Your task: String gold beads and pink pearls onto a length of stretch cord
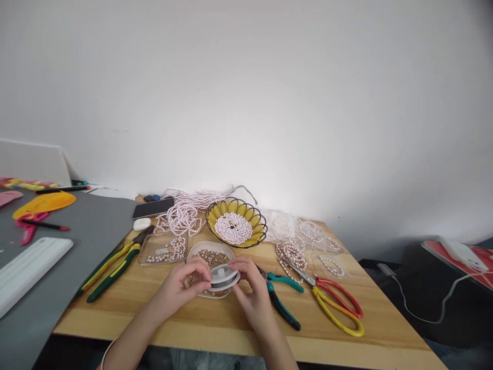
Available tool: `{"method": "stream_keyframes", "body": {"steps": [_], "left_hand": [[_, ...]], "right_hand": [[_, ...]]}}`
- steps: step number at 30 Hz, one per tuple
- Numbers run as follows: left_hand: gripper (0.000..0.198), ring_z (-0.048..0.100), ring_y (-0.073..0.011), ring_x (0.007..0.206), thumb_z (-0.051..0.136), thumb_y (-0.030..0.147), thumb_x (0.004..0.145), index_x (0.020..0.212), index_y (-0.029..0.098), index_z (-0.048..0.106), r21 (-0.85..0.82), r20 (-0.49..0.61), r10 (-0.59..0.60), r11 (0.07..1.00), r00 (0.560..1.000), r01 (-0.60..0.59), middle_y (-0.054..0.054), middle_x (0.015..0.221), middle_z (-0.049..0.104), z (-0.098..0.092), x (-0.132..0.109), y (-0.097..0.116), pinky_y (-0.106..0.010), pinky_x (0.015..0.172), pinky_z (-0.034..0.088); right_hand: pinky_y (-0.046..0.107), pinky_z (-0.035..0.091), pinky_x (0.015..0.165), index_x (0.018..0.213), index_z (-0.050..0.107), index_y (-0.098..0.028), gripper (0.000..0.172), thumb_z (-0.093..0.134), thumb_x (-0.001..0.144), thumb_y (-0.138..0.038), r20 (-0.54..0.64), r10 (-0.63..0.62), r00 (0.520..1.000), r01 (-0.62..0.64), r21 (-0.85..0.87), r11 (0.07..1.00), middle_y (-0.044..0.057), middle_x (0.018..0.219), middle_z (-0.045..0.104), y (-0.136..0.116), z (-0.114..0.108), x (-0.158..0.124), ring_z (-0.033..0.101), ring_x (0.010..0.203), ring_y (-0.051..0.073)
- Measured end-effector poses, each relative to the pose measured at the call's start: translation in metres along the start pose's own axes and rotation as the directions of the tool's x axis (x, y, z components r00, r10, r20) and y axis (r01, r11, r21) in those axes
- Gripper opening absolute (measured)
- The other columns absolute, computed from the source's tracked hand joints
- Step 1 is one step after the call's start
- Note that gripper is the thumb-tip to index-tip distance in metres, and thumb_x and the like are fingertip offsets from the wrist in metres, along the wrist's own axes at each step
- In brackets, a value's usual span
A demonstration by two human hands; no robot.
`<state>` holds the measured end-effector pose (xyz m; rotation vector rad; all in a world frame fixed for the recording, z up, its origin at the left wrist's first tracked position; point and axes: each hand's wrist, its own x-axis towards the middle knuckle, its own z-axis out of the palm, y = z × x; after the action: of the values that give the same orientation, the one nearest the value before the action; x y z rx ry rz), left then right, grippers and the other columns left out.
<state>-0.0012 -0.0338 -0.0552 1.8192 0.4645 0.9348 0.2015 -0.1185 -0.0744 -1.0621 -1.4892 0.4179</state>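
Note:
Between my two hands I hold a small white spool [225, 276] wound with thin grey line or wire, tilted a little. My left hand [185, 282] pinches its left edge with thumb and fingers. On the other side, my right hand [250, 280] grips the right rim. Under the spool stands a white dish [194, 247] of gold-brown beads [211, 258], partly hidden by my hands. Behind it is a yellow basket with black wire [256, 221], holding pale pink beads [233, 228]. A clear tray [144, 252] of pearl beads lies to the left.
Green-yellow pliers [123, 262] lie left, teal pliers [283, 298] and red-yellow scissors [335, 303] right. Bead strands [179, 218] and a phone [154, 207] are at the back. Bagged beads [304, 231] lie back right. A grey mat [100, 221] covers the left, with a white keyboard-like bar [34, 272].

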Motion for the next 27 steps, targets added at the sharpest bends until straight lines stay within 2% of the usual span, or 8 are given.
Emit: {"method": "stream_keyframes", "body": {"steps": [5,10,14,18,23,27], "left_hand": [[0.018,0.064,-0.0206,0.083,0.070,0.032,0.092,0.079,0.019,0.069,0.000,0.023,-0.030,1.000,0.999,0.030,-0.006,0.084,0.067,0.0005,-0.0003,0.0014,-0.027,0.075,0.048],[0.017,0.064,-0.0196,0.083,0.068,0.028,0.094,0.079,0.020,0.067,0.041,-0.022,0.012,0.999,1.000,-0.011,-0.006,0.088,0.066,0.0001,-0.0011,0.0035,-0.025,0.072,0.047],[0.017,0.063,-0.0194,0.085,0.063,0.027,0.097,0.081,0.020,0.064,0.024,-0.048,0.017,1.000,0.999,-0.016,-0.005,0.089,0.065,0.0001,-0.0026,0.0065,-0.025,0.076,0.049],[0.017,0.063,-0.0195,0.084,0.061,0.031,0.098,0.084,0.021,0.063,-0.048,-0.051,-0.052,0.998,0.997,0.049,-0.005,0.088,0.066,0.0008,-0.0051,0.0081,-0.026,0.077,0.050],[0.023,0.062,-0.0194,0.081,0.065,0.038,0.096,0.083,0.020,0.063,-0.158,-0.082,-0.117,0.982,0.990,0.103,-0.006,0.086,0.066,-0.0025,-0.0085,0.0057,-0.026,0.074,0.050],[0.028,0.061,-0.0186,0.077,0.070,0.042,0.093,0.081,0.018,0.062,-0.304,-0.138,-0.144,0.948,0.980,0.097,-0.005,0.083,0.064,-0.0083,-0.0099,0.0040,-0.026,0.071,0.050]], "right_hand": [[0.029,0.055,0.076,0.109,0.066,-0.025,0.035,0.061,0.086,0.000,0.009,0.013,1.000,-0.013,-0.004,1.000,0.007,0.108,0.068,-0.0005,-0.0018,-0.0004,0.067,0.099,0.023],[0.029,0.055,0.075,0.109,0.067,-0.025,0.033,0.062,0.087,-0.001,-0.006,0.005,1.000,-0.005,-0.022,1.000,0.008,0.108,0.068,0.0016,-0.0016,-0.0013,0.067,0.099,0.023],[0.027,0.052,0.066,0.105,0.068,-0.024,0.027,0.061,0.089,-0.003,-0.039,0.016,0.999,-0.019,-0.083,0.996,0.006,0.099,0.068,0.0031,-0.0021,-0.0016,0.063,0.080,0.019],[0.026,0.048,0.058,0.102,0.071,-0.024,0.022,0.064,0.090,-0.007,-0.103,-0.004,0.995,-0.014,-0.166,0.986,0.003,0.089,0.066,0.0014,-0.0026,-0.0006,0.054,0.065,0.016],[0.026,0.048,0.058,0.098,0.071,-0.023,0.019,0.065,0.089,-0.008,-0.135,-0.050,0.990,0.017,-0.231,0.973,0.003,0.085,0.067,-0.0025,-0.0021,0.0020,0.055,0.066,0.017],[0.027,0.048,0.060,0.096,0.069,-0.023,0.018,0.065,0.090,-0.007,-0.182,-0.059,0.982,0.010,-0.262,0.965,0.003,0.085,0.066,-0.0017,-0.0030,0.0022,0.055,0.067,0.018]]}}
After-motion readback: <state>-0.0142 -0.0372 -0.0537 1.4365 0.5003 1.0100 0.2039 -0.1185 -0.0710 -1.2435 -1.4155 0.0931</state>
